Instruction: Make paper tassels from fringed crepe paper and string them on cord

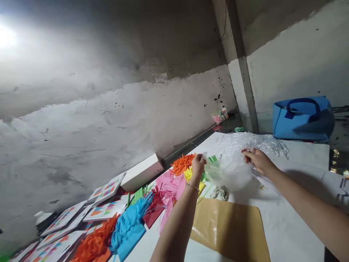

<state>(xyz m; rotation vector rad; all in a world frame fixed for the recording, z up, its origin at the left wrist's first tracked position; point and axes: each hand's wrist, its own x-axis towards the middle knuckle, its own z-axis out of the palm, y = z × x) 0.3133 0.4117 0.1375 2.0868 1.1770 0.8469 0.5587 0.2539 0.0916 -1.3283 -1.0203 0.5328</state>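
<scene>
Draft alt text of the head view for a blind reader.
A person's left hand pinches a translucent plastic bag above a white surface, the right hand at the bag's other side. Colourful fringed paper lies to the left, a brown sheet in front, and a blue handbag stands far right.

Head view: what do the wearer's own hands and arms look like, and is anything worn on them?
Both hands are ungloved, and no sleeve is clearly visible on either forearm. The left hand has a thin bracelet at its wrist; none is visible by the right hand. Fingernail details are too small to tell.
</scene>
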